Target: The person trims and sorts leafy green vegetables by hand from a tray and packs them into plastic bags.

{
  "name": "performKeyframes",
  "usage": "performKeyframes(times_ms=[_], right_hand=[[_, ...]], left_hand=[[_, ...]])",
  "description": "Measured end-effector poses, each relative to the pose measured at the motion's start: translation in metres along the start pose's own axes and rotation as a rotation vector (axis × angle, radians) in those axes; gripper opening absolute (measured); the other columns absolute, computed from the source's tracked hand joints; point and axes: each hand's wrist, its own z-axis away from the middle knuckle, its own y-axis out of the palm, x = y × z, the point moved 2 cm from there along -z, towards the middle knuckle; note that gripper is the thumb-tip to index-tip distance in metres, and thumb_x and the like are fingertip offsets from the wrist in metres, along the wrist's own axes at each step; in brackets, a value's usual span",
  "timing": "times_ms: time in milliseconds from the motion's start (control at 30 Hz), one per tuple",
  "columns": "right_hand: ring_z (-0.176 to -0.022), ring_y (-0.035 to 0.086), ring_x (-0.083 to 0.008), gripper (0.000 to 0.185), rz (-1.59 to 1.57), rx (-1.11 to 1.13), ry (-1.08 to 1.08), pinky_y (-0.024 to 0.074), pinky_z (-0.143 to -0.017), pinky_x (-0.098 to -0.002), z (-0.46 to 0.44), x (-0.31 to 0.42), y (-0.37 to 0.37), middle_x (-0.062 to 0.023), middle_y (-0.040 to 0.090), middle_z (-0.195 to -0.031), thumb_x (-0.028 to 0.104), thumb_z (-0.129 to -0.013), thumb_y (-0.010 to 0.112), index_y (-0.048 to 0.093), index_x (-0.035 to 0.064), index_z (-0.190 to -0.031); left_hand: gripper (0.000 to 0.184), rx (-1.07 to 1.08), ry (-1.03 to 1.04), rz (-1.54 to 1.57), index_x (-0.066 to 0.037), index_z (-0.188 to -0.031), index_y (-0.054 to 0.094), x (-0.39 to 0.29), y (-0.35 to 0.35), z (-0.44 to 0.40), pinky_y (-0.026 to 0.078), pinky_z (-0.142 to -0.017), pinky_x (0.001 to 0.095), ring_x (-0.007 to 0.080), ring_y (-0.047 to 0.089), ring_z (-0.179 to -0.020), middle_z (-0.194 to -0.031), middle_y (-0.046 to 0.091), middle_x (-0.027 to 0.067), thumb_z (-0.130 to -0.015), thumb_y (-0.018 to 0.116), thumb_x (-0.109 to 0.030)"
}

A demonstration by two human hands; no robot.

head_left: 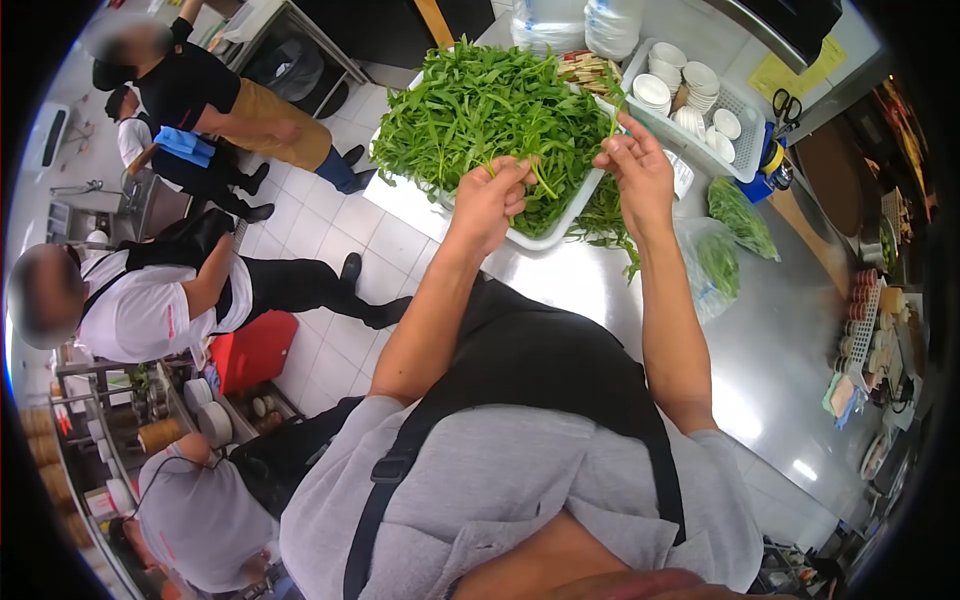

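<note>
A white tub [552, 238] heaped with leafy green stems [490, 110], which look like water spinach, stands on the steel counter before me. My left hand [490, 203] is closed over the tub's near side, pinching thin green stems that stick out past the fingers. At the tub's right edge, my right hand [637, 170] is pinched on a leafy sprig that rises above the fingertips. Loose greens hang between the tub's right wall and the counter, below my right hand.
Right of the tub are a basket of small white cups [690, 90], scissors [785, 108] and bagged greens [715, 255] on the steel counter [760, 340]. Stacked plastic containers [575, 28] stand behind. Several co-workers [170, 300] are on the left, near a red bin [255, 350].
</note>
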Motion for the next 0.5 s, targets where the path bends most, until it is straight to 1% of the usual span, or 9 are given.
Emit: performKeyframes(times_ms=[33, 100, 200, 300, 333, 433, 500], right_hand=[[-0.082, 0.067, -0.0145, 0.028, -0.004, 0.024, 0.022, 0.0561, -0.078, -0.0276, 0.003, -0.001, 0.002, -0.0069, 0.068, -0.099, 0.007, -0.095, 0.069, 0.063, -0.0042, -0.120], [-0.082, 0.067, -0.0149, 0.023, -0.010, 0.071, 0.064, 0.0561, -0.079, -0.0275, 0.008, -0.003, 0.003, -0.0079, 0.069, -0.101, 0.006, -0.095, 0.070, 0.065, -0.0038, -0.115], [-0.083, 0.067, -0.0129, 0.018, 0.034, 0.218, 0.133, 0.0552, -0.078, -0.0266, 0.017, -0.005, 0.009, -0.0071, 0.071, -0.100, 0.006, -0.094, 0.071, 0.066, -0.0025, -0.108], [-0.083, 0.066, -0.0102, 0.016, 0.220, 0.331, 0.155, 0.0541, -0.078, -0.0256, 0.023, -0.008, 0.020, -0.0044, 0.071, -0.095, 0.006, -0.093, 0.072, 0.066, -0.0013, -0.105], [-0.083, 0.066, -0.0084, 0.015, 0.221, 0.310, 0.176, 0.0531, -0.076, -0.0243, 0.025, -0.012, 0.023, -0.0031, 0.071, -0.091, 0.006, -0.092, 0.072, 0.066, -0.0006, -0.104], [-0.082, 0.067, -0.0092, 0.014, 0.168, 0.291, 0.193, 0.0537, -0.076, -0.0238, 0.029, -0.015, 0.031, -0.0044, 0.071, -0.092, 0.005, -0.092, 0.072, 0.065, -0.0007, -0.103], [-0.083, 0.067, -0.0100, 0.014, 0.150, 0.278, 0.193, 0.0541, -0.076, -0.0236, 0.026, -0.018, 0.030, -0.0051, 0.071, -0.092, 0.004, -0.092, 0.072, 0.065, -0.0007, -0.104]], left_hand=[[0.015, 0.010, -0.007, 0.004, 0.001, -0.107, 0.063, -0.001, -0.001, 0.000, 0.031, -0.050, 0.0193, 0.0035, 0.041, -0.060, -0.089, 0.062, 0.0043, -0.100, 0.061, -0.012], [0.014, -0.012, 0.000, 0.030, 0.001, -0.107, 0.063, -0.001, 0.000, 0.002, 0.031, -0.050, 0.0194, 0.0034, 0.041, -0.059, -0.088, 0.062, 0.0041, -0.099, 0.062, -0.011], [0.014, -0.029, 0.023, 0.035, 0.001, -0.107, 0.063, -0.001, 0.001, 0.003, 0.031, -0.050, 0.0195, 0.0035, 0.041, -0.059, -0.089, 0.063, 0.0042, -0.098, 0.063, -0.010], [0.017, -0.042, 0.067, -0.014, 0.002, -0.109, 0.065, 0.003, 0.003, 0.002, 0.030, -0.049, 0.0197, 0.0029, 0.040, -0.058, -0.088, 0.064, 0.0048, -0.097, 0.066, -0.010], [0.019, -0.047, 0.085, -0.036, 0.002, -0.110, 0.066, 0.005, 0.003, 0.002, 0.030, -0.049, 0.0199, 0.0026, 0.040, -0.057, -0.088, 0.065, 0.0050, -0.096, 0.066, -0.011], [0.025, -0.035, 0.097, -0.052, 0.004, -0.117, 0.064, 0.006, 0.004, 0.002, 0.029, -0.049, 0.0203, 0.0027, 0.039, -0.057, -0.087, 0.066, 0.0058, -0.097, 0.066, -0.011], [0.029, -0.069, 0.126, -0.014, 0.004, -0.123, 0.060, 0.002, 0.007, 0.002, 0.030, -0.049, 0.0204, 0.0034, 0.039, -0.058, -0.088, 0.065, 0.0066, -0.098, 0.062, -0.011]])
